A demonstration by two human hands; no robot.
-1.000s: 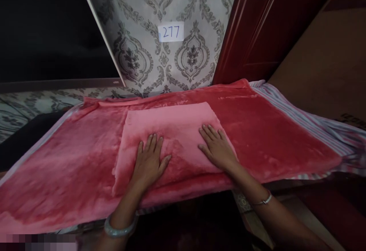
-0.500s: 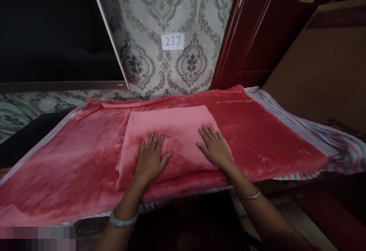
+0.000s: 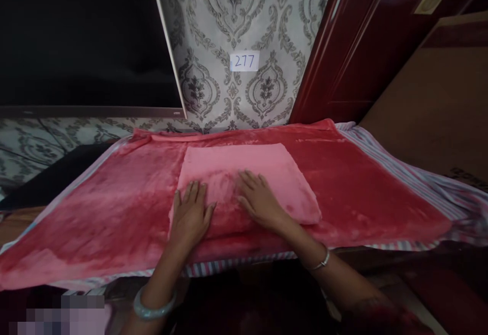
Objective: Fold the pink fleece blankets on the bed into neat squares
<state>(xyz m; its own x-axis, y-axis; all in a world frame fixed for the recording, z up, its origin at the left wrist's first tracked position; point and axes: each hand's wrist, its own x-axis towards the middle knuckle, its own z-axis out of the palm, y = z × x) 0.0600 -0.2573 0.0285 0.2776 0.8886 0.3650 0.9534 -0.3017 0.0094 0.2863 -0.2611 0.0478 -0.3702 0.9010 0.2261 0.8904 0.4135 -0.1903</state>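
At the centre of the frame, the right hand [image 3: 261, 200] lies palm down on a pink cloth [image 3: 224, 180], fingers slightly spread and holding nothing; the left hand [image 3: 191, 215], left of centre, rests the same way near the cloth's left edge, thumb apart from the fingers. The cloth, seemingly folded, lies flat on a red blanket [image 3: 366, 192] that spans the frame. The step in hand looks like pressing or smoothing the plush, whose pile is darker around the hands; the next move would call for flat palms and light pressure, so the cloth does not skid. Under the blanket, a wooden bench [image 3: 19, 220] shows at the left edge. Striped fabric [image 3: 412, 177] trails off to the right. As for containers, a brown box [image 3: 430, 101] at the right edge may be one, but its inside is hidden. Beyond, a screen [image 3: 84, 40] fills the upper left.
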